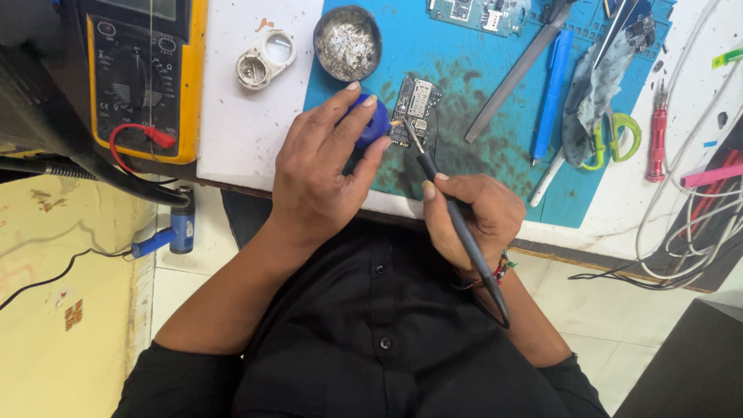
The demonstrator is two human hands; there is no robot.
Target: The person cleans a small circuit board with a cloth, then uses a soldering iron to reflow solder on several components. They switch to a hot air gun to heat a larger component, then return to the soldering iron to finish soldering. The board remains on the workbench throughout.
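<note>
On the blue mat (495, 70), left hand (321, 166) fingers pinch a blue holder (373, 124) beside the circuit board (414, 108); right hand (472, 217) grips a soldering iron (457, 224).

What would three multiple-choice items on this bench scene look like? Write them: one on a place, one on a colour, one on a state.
1. Where does the multimeter sit?
A. far left of the bench
B. on the blue mat
C. on the floor

2. What colour is the small pot that the left hand holds?
A. red
B. blue
C. white

3. How is the soldering iron placed?
A. lying on the mat
B. hung on the wall
C. gripped in the right hand, tip at the circuit board

Answers: 1 A, its yellow case stands at the left edge; 2 B, the blue pot shows between the fingers; 3 C, the tip meets the board's edge.
</note>
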